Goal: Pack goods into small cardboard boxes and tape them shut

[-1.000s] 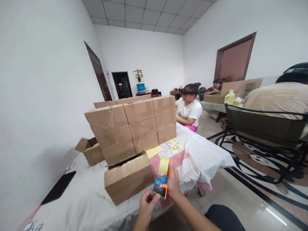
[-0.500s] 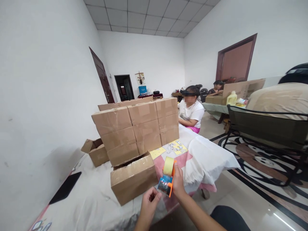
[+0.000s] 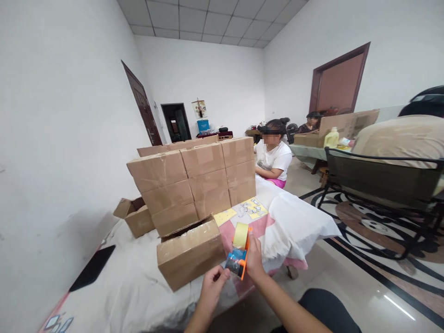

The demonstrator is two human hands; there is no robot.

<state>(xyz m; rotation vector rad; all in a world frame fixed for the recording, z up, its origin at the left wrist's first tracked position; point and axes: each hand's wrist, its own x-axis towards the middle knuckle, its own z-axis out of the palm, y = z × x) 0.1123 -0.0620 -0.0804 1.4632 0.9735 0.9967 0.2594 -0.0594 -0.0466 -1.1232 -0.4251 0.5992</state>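
Note:
My right hand (image 3: 254,259) grips a tape dispenser (image 3: 239,256) with an orange frame, a blue-and-black front and a yellowish roll of packing tape (image 3: 240,235). At the dispenser's front edge, my left hand (image 3: 213,283) pinches thumb and forefinger together, apparently on the clear tape's end, which is hard to see. Just beyond my hands stands a cardboard box (image 3: 190,254), with a dark gap along its top between the flaps. Behind it, several taped cardboard boxes (image 3: 204,178) are stacked in rows.
A smaller box with raised flaps (image 3: 137,217) sits left of the stack. A flat black object (image 3: 93,268) lies on the cloth-covered table (image 3: 121,286). Across the table sits a person in a white shirt (image 3: 277,157). A dark-framed chair (image 3: 378,180) stands at right; another person (image 3: 310,124) sits farther back.
The whole view has shifted slightly. My left fingertips remain at the dispenser's edge, and my right hand keeps its grip. The boxes have not moved.

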